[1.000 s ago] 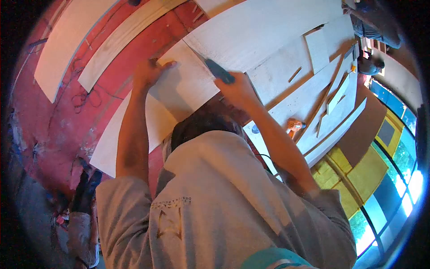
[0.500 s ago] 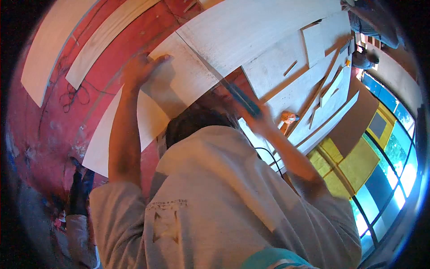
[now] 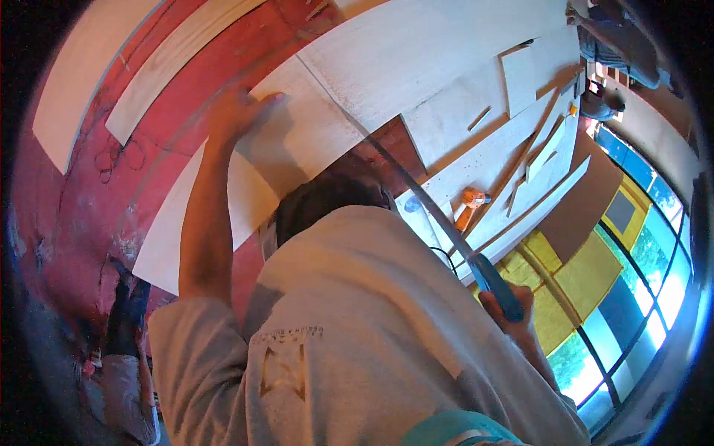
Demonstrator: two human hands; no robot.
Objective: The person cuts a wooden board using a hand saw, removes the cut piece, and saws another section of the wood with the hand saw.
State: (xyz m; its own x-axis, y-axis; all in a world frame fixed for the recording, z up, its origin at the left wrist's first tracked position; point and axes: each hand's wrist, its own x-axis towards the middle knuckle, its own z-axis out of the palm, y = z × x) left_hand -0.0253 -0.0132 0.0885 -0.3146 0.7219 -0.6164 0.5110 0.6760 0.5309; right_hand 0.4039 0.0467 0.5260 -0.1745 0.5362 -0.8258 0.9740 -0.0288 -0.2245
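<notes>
A handsaw [image 3: 416, 189] with a teal handle is gripped in my right hand [image 3: 513, 301], at the lower right. Its long blade runs up and left into a cut in a large pale board [image 3: 320, 119]. On the near part of that board, left of the cut, rests my left hand [image 3: 242, 115], thumb stretched out over the surface and the other fingers at the far edge, partly blurred. Under the blade, a gap between boards shows the red floor.
An orange power tool [image 3: 472, 201] lies on the boards to the right, near wood strips [image 3: 524, 145]. Curved boards [image 3: 178, 63] rest on the red floor [image 3: 186, 126]. People [image 3: 621, 44] are at the upper right. Yellow panels [image 3: 587, 275] stand by the windows.
My right hand has pulled the saw back, down and to the right, exposing more of the blade. My left hand has stayed on the board.
</notes>
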